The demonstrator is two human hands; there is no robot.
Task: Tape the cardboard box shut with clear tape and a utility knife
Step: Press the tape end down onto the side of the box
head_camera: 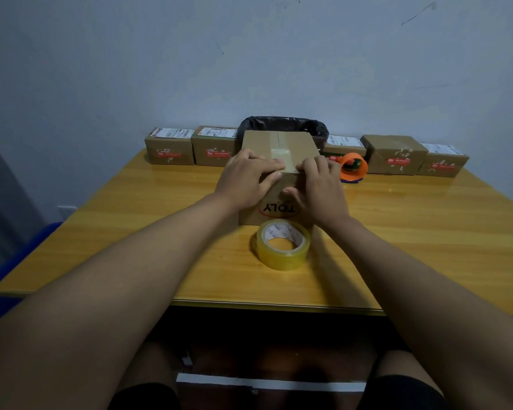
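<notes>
Both grips flat, fingers extended, pressing strip of clear tape onto brown cardboard box: left hand, right hand. Yellowish clear tape roll just below, on counter.

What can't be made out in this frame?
- Utility knife: not visible anywhere in the head view.
- Tape end on the cardboard box: covered by the left hand and right hand.
- Labels on the rear parcels: too small to read.

cardboard box, near face: "TOLY", upside down in red oval | far parcels' shipping labels: unreadable | tape roll core print: unreadable
</notes>
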